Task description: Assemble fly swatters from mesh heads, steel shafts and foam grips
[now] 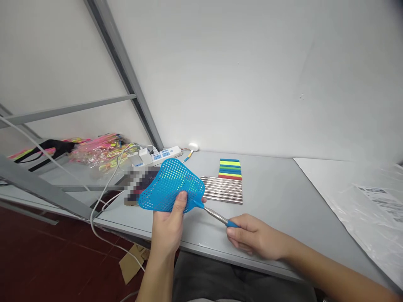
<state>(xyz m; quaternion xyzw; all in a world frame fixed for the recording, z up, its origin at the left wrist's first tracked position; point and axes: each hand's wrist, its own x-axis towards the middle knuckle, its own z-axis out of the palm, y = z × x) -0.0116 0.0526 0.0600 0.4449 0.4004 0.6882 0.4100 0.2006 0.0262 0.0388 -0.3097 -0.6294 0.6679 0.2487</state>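
A blue fly swatter (171, 184) with a perforated plastic head is held over the front of the grey table. My left hand (171, 224) grips the head, its thumb lying on top of the mesh. My right hand (252, 237) is closed around the blue grip at the end of the short metal rod (216, 215). Behind the swatter lies a row of shiny metal rods (225, 191), side by side. Above them sits a row of coloured grips (229, 168) in blue, yellow, green and red. The swatter's head covers the left ends of the metal rods.
A power strip (173, 152) with plugs and white cables stands at the back left. Plastic-wrapped colourful items (100, 151) lie beyond the grey metal frame (126, 75). White sheeting (362, 201) covers the table's right side. Cardboard (130, 266) is on the red floor.
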